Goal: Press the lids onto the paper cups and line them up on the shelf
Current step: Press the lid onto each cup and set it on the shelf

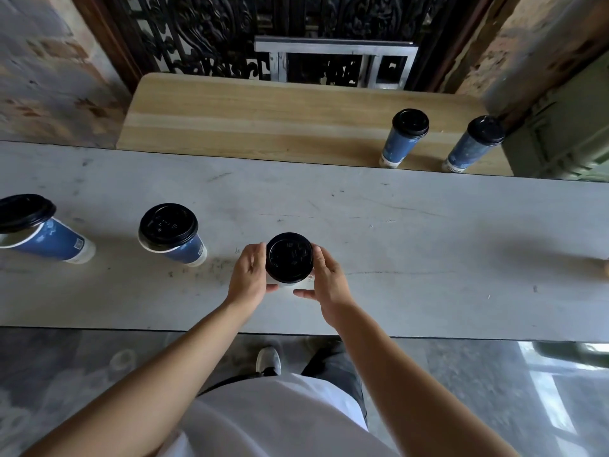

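From the head view I see a long pale grey bench [428,245], its top scuffed and speckled with dark marks, running edge to edge across the picture. Behind its far edge sits a light wooden shelf [263,120] with rounded far corners, butted against the bench. Beyond the shelf stands a black ornate iron grille [204,34] with a bare metal frame [333,49] in front of it. Worn plaster and brick walls flank it left and right. The floor below the near edge is mottled grey.

My left hand [248,278] and right hand [326,282] cup the sides of a blue paper cup with a black plastic lid [289,257], near the middle of the bench toward the near edge. The fingers curl around it from both sides; the lid is on top. I cannot tell how firm the grip is.

To the left, a second lidded blue cup [169,234] stands on the bench. At the left edge, a third blue cup [43,232] carries its black lid tilted, not seated flat.

On the shelf's right end, near its front edge, two lidded blue cups stand apart from each other: one [405,138] inboard, the other [473,143] close to the right corner.
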`<state>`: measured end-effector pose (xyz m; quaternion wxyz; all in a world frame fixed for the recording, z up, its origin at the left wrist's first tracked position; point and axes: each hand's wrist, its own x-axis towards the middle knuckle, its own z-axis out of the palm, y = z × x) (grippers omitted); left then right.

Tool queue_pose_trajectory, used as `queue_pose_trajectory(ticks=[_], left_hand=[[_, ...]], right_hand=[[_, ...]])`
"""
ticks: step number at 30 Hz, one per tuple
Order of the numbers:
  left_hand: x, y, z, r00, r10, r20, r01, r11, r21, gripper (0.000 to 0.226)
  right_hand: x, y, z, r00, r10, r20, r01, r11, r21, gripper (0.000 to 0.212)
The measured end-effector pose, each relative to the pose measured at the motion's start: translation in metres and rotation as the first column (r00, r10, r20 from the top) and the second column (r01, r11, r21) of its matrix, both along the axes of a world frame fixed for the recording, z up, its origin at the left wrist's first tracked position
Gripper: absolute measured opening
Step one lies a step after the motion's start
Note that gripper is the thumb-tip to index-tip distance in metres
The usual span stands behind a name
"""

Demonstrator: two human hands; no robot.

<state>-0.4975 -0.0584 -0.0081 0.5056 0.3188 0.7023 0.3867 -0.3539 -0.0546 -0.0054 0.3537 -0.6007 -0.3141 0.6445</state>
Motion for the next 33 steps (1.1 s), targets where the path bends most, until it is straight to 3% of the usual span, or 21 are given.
queue_pose_trajectory(ticks=[5,8,12,17,21,25,33], left_hand=[[0.004,0.003,0.003,0.998,0.001,0.063,-0.004,0.998,0.057,0.028],[0.009,0.004,0.003,0.993,0.037,0.108,-0.043,0.998,0.051,0.029],[0.020,0.000,0.005,0.969,0.185,0.163,-0.187,0.982,-0.003,0.027],[0.039,-0.010,0.006,0.906,0.384,0.180,-0.376,0.923,-0.077,0.022],[0.027,-0.006,0.006,0.935,0.327,0.141,-0.299,0.936,-0.186,0.021],[0.004,0.003,0.000,0.973,0.205,0.104,-0.176,0.955,-0.239,0.039],[-0.006,0.001,0.003,0.993,0.027,0.119,-0.028,1.000,0.007,0.026]], right_hand=[[-0.008,-0.003,0.005,0.998,-0.058,-0.009,0.058,0.998,-0.010,0.039],[-0.007,-0.003,0.008,0.981,-0.134,-0.137,0.125,0.989,-0.077,0.035],[-0.010,-0.015,0.002,0.954,-0.211,-0.213,0.197,0.977,-0.084,0.029],[-0.017,-0.022,-0.003,0.962,-0.196,-0.188,0.198,0.980,-0.011,0.037],[-0.009,-0.013,0.000,0.983,-0.163,-0.085,0.160,0.986,-0.043,0.043],[-0.006,-0.006,0.003,0.998,-0.050,-0.032,0.049,0.999,-0.024,0.038],[-0.007,-0.002,0.004,0.999,-0.037,-0.039,0.036,0.999,-0.028,0.037]])
